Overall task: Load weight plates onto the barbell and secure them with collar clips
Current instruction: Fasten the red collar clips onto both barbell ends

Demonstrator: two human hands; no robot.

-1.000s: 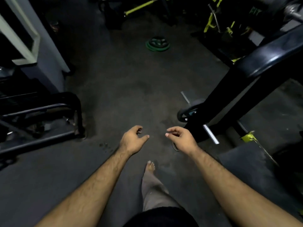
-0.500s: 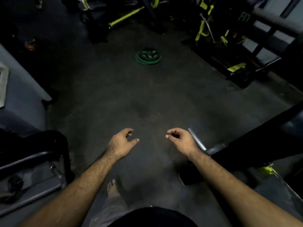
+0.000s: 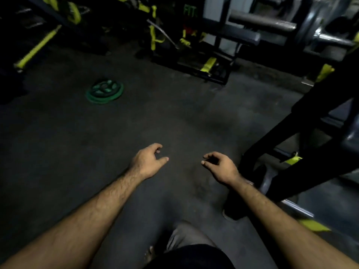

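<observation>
A green weight plate (image 3: 104,91) lies flat on the dark gym floor, far ahead and to the left. My left hand (image 3: 147,162) and my right hand (image 3: 221,167) hang in front of me above the floor, fingers loosely curled, holding nothing. A metal barbell sleeve (image 3: 297,207) shows low at the right, behind my right forearm, partly hidden by a black rack beam. Another loaded bar end (image 3: 330,38) sits at the top right. No collar clip is visible.
A black slanted rack frame (image 3: 314,121) stands close on the right. Black and yellow machines (image 3: 194,45) line the far side, with a yellow-tipped bar (image 3: 37,47) at the upper left. My leg and bare foot (image 3: 149,253) are at the bottom.
The view has swung up and to the right as I step forward. The green plate now sits further left and the rack closer on the right. Both hands stay empty.
</observation>
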